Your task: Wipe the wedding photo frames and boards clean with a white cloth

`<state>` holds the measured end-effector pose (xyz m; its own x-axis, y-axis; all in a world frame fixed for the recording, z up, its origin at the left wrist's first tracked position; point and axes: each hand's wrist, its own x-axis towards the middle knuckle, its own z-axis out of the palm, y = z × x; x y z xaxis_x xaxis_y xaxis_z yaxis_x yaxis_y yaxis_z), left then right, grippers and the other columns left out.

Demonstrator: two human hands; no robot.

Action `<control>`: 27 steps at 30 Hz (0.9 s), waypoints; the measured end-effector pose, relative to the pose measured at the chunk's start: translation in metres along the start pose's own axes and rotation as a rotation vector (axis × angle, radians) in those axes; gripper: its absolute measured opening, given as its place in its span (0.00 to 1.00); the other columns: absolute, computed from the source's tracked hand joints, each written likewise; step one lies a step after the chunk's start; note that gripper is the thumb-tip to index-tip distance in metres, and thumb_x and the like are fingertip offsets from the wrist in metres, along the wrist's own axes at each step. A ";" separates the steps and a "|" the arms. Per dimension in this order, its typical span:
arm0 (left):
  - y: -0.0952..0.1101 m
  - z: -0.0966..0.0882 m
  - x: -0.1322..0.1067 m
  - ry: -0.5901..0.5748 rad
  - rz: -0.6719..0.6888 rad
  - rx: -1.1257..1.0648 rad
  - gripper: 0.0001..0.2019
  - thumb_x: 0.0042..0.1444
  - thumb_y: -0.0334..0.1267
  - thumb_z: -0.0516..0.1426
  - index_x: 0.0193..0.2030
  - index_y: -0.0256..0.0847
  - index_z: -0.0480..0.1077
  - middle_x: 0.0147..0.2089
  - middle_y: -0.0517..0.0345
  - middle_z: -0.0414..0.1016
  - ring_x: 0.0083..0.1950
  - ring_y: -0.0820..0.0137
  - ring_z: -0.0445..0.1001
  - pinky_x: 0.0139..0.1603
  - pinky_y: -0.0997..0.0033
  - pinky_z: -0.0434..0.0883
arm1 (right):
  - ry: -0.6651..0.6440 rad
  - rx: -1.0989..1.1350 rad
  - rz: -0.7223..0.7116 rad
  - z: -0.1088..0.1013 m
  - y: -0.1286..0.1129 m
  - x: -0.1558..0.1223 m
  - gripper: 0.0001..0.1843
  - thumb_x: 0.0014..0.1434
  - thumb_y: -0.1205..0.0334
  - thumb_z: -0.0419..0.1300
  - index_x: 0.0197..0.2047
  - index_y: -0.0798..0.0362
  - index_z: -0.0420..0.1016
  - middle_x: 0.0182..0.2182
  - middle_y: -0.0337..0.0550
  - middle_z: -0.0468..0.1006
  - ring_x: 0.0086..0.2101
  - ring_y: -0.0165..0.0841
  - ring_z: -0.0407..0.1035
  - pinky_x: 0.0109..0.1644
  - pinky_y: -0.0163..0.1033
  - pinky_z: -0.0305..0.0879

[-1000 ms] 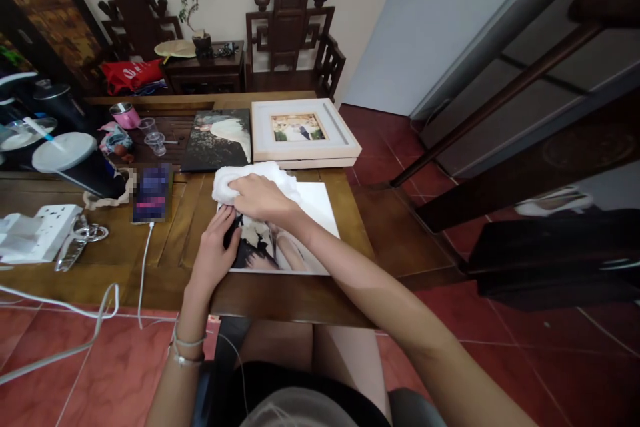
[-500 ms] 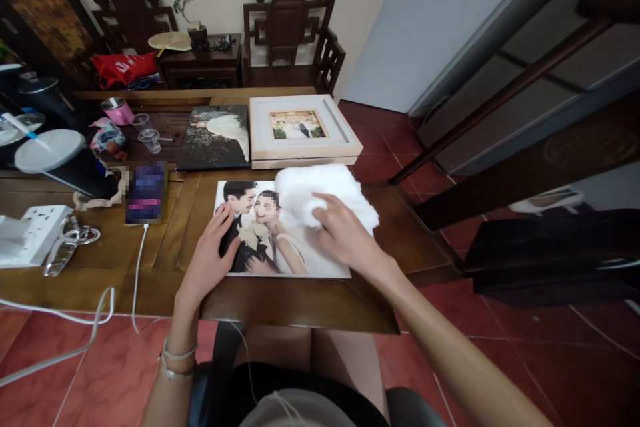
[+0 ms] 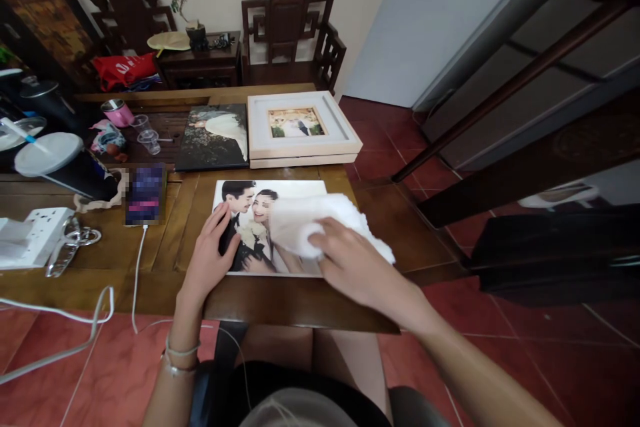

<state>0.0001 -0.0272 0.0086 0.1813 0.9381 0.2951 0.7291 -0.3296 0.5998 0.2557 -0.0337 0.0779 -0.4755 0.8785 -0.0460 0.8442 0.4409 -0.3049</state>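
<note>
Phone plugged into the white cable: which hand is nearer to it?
Left. The left hand rests on the left side of the photo print, to the right of the phone; the right hand is farther to the right, holding the white cloth over the print's right part.

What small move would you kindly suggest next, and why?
Probably the right hand should slide the white cloth leftward, since it reaches past the right edge of the photo, while the left hand rests on its left side.

The white cloth (image 3: 345, 210) has slid rightward across the photo (image 3: 256, 235).
</note>
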 end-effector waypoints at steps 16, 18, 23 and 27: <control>0.007 -0.002 0.000 -0.016 -0.046 -0.009 0.24 0.66 0.41 0.48 0.67 0.41 0.55 0.70 0.48 0.54 0.71 0.63 0.51 0.70 0.54 0.52 | 0.155 -0.019 -0.046 0.048 0.004 -0.004 0.13 0.43 0.75 0.53 0.29 0.53 0.76 0.56 0.55 0.70 0.59 0.54 0.54 0.58 0.63 0.53; 0.007 -0.002 0.000 -0.020 -0.037 -0.011 0.24 0.66 0.40 0.47 0.68 0.41 0.55 0.71 0.49 0.53 0.72 0.63 0.49 0.70 0.54 0.51 | 0.139 0.021 -0.092 0.050 -0.008 -0.038 0.16 0.41 0.76 0.53 0.30 0.51 0.77 0.57 0.52 0.70 0.59 0.53 0.55 0.60 0.63 0.53; 0.002 0.000 0.001 -0.028 0.002 -0.013 0.23 0.67 0.38 0.46 0.68 0.43 0.55 0.71 0.51 0.54 0.72 0.63 0.49 0.70 0.52 0.51 | 0.009 0.146 -0.187 0.012 -0.029 -0.071 0.22 0.40 0.78 0.50 0.33 0.49 0.76 0.52 0.48 0.74 0.56 0.42 0.63 0.56 0.47 0.64; -0.001 0.001 0.001 -0.030 0.011 0.000 0.22 0.66 0.38 0.46 0.67 0.42 0.57 0.70 0.50 0.56 0.71 0.64 0.51 0.70 0.52 0.52 | -0.019 0.062 -0.084 -0.011 -0.024 -0.030 0.19 0.43 0.80 0.48 0.31 0.53 0.74 0.45 0.54 0.75 0.47 0.42 0.69 0.48 0.44 0.66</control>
<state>0.0007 -0.0264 0.0073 0.2095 0.9371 0.2793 0.7267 -0.3403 0.5967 0.2527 -0.0688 0.0968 -0.5491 0.8350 -0.0357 0.7844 0.5001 -0.3669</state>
